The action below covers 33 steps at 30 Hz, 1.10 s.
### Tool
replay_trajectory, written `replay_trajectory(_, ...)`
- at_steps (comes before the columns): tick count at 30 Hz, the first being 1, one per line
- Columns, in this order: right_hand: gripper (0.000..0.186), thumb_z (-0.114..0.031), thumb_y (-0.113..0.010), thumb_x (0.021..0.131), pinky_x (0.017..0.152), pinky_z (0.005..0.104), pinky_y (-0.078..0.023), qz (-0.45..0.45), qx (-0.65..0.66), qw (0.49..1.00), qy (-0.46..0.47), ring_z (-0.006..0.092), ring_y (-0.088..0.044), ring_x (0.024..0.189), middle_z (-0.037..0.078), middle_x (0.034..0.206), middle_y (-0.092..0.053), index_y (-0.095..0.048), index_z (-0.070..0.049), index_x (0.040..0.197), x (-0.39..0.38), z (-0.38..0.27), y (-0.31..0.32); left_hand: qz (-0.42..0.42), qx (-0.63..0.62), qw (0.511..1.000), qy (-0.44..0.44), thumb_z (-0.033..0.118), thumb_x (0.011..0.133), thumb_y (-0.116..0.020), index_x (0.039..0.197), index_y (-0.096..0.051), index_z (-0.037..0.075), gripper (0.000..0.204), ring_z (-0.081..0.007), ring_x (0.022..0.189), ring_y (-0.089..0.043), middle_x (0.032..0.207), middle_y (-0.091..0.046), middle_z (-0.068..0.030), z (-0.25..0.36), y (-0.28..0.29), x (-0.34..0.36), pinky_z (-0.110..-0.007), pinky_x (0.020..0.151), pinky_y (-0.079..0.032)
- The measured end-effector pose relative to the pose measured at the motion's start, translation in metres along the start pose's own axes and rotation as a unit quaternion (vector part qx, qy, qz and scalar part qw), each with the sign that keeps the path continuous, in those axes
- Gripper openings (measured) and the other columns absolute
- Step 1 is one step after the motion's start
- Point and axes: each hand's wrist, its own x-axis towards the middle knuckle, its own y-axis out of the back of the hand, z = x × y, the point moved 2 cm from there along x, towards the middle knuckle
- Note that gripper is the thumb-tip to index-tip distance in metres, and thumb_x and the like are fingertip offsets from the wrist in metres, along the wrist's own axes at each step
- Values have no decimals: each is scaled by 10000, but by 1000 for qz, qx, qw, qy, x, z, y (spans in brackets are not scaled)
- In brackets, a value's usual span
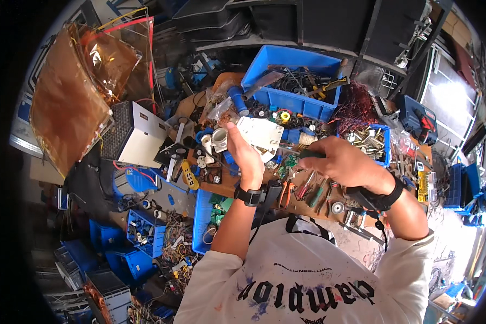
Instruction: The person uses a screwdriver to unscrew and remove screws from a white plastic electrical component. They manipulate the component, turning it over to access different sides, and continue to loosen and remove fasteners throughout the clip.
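My left hand (245, 153) grips a white flat-faced casing (260, 133) with holes near its edge. The thumb shows at its left side, while the other fingers are hidden behind it. From the right, my right hand (340, 163) is wrapped round the dark handle of a screwdriver (311, 155), whose shaft points left toward the casing. Whether the tip touches the casing I cannot tell. Below the hands, pliers with orange handles (287, 193) and other hand tools lie on the wooden workbench (323, 215).
A large blue bin (294, 102) of cables stands at the back, beside tangled reddish wire (356, 105). To its right sits a small blue tray (382, 141) of metal parts. A blue bin (202, 213) with green circuit boards is at lower left. Brown translucent sheets (62, 102) stand far left.
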Motion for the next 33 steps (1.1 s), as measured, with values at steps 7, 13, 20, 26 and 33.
replay_trajectory(7, 407, -342, -628, 867, 664, 403, -477, -30, -35, 999, 11, 307, -639, 699, 210, 743, -654, -677, 54, 949, 13, -2, 11, 24, 2, 999, -33, 411, 1041, -352, 947, -548, -4, 468, -148, 804, -548, 888, -580, -62, -3, 4, 5, -289, 759, -457)
replay_trajectory(13, 409, -340, -627, 865, 683, 411, -475, -41, -65, 997, 8, 312, -635, 724, 223, 780, -654, -670, 61, 938, 18, -13, 16, 9, 68, 996, -56, 487, 1012, -387, 1048, -573, -2, 525, -166, 840, -615, 980, -630, -63, -10, 19, 14, -297, 758, -492)
replay_trajectory(20, 427, -356, -637, 854, 657, 420, -463, -38, -97, 994, 20, 320, -619, 677, 221, 731, -635, -661, 70, 869, 23, -7, 13, 51, 39, 996, -69, 403, 1041, -358, 883, -541, -18, 485, -166, 753, -502, 840, -563, -73, -9, 11, 10, -308, 721, -438)
replay_trajectory(26, 440, -360, -633, 856, 626, 426, -452, -39, -137, 990, 9, 316, -602, 641, 225, 703, -619, -647, 77, 810, 27, -8, 14, 44, 87, 990, -98, 379, 1048, -332, 931, -535, -70, 506, -218, 778, -504, 864, -570, -122, -24, 19, 13, -340, 782, -431)
replay_trajectory(33, 388, -340, -622, 876, 579, 385, -446, -39, -172, 984, 26, 236, -582, 577, 134, 636, -617, -674, 42, 840, 39, -3, 10, 77, 69, 991, -82, 413, 1040, -340, 1076, -548, -84, 540, -206, 877, -530, 984, -592, -125, -32, 19, 12, -323, 837, -429)
